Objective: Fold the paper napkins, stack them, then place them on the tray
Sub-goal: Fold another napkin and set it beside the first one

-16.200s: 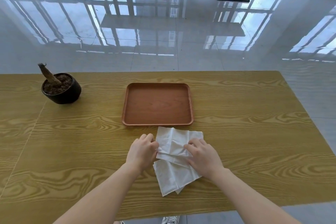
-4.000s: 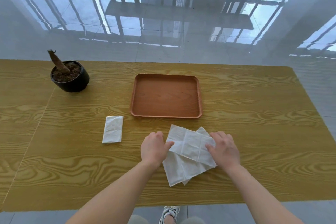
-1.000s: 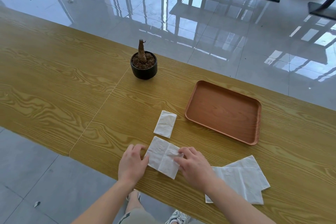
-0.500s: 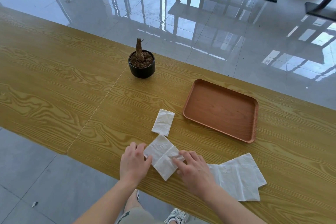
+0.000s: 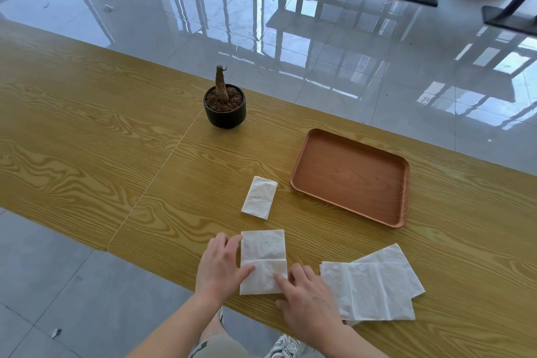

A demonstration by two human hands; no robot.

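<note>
Head view: left grip [image 5: 219,267] and right grip [image 5: 308,299], fingers straight, press a creased napkin [image 5: 263,256] flat at the bench [image 5: 87,139] edge; a folded napkin [image 5: 259,197] lies near the tray [image 5: 348,177], unfolded napkins [image 5: 374,288] just right.

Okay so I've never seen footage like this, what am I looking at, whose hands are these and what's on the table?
One camera, worn on a person's head, looks down at their bare hands; there is no machine. On the wooden table, the left hand and right hand press flat on a half-folded napkin, gripping nothing. Beyond it lies a folded napkin; to the right, a loose pile of unfolded napkins. A brown tray and a small potted plant stand farther back.
</note>
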